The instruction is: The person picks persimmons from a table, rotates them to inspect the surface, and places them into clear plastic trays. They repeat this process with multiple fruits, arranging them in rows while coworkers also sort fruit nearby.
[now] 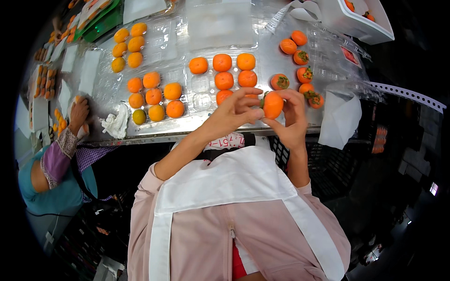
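The metal table (269, 56) is the main work surface. At its far right corner stands a white box (347, 23) with a few orange fruits inside. A clear moulded tray (201, 100) lies in front of the person, part of its cells filled with persimmons (222, 62); loose ones, several with leafy caps showing, lie to its right.

Right hand (293, 114): fingers closed on the held persimmon (273, 107), index finger over the top, thumb beneath. Left hand (232, 111): thumb and fingertips bent in at the fruit's left side, by the green cap; whether they pinch the cap or only rest there cannot be told. The fruit is raised just above the table's near edge, right of the tray.

Handling (judged by eye): light enough for one hand; firm, smooth skin, probably a little slippery and easily bruised; cap likely thin and brittle. Recommended hold: the rounded flanks, with spread fingers and light pressure.

Markings: a red label (350, 56) under clear plastic at right, too small to read; a white strip (280, 19) at the far edge bears dark print, illegible from here.
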Motion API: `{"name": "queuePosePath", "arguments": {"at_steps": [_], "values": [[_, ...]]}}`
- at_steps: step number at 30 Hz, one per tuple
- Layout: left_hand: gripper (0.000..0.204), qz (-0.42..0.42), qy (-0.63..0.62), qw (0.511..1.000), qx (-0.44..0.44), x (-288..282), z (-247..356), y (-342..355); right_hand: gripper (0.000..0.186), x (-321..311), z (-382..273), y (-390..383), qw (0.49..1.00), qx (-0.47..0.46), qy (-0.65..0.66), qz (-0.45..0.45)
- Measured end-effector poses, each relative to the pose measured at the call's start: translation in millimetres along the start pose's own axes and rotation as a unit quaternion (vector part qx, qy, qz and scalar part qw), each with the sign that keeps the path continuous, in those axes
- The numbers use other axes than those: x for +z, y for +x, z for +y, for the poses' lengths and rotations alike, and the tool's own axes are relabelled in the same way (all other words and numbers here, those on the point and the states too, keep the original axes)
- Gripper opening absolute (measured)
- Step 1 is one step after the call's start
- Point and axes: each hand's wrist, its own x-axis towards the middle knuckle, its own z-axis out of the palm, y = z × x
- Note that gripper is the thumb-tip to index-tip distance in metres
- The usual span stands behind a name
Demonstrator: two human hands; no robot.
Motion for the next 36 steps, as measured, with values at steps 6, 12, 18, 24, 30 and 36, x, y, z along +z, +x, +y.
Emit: {"name": "queuePosePath", "arguments": {"at_steps": [6, 12, 18, 24, 30, 36], "values": [[0.046, -0.001, -0.189, 0.981, -0.049, 1, -1, -3, 0.055, 15, -14, 8, 0.992, -0.051, -0.112, -0.012], [0.045, -0.006, -0.16, 0.986, -0.041, -2, -13, -2, 0.042, 15, -4, 9, 0.998, 0.021, -0.051, -0.029], [0.045, 0.0, -0.168, 0.981, -0.093, 0, -13, -2, 0.032, 14, -3, 8, 0.987, 0.142, 0.069, -0.016], [0.052, 0.005, -0.195, 0.972, -0.135, -5, -16, -1, 0.04, 10, 0, 9, 0.985, 0.165, 0.045, -0.03], [0.059, 0.061, -0.092, 0.98, -0.167, 2, -9, 1, 0.05, 11, -2, 8, 0.993, 0.083, -0.075, -0.031], [0.053, 0.088, -0.048, 0.986, -0.132, -7, -12, -5, 0.049, -56, 43, -13, 0.894, 0.103, -0.431, 0.061]]}}
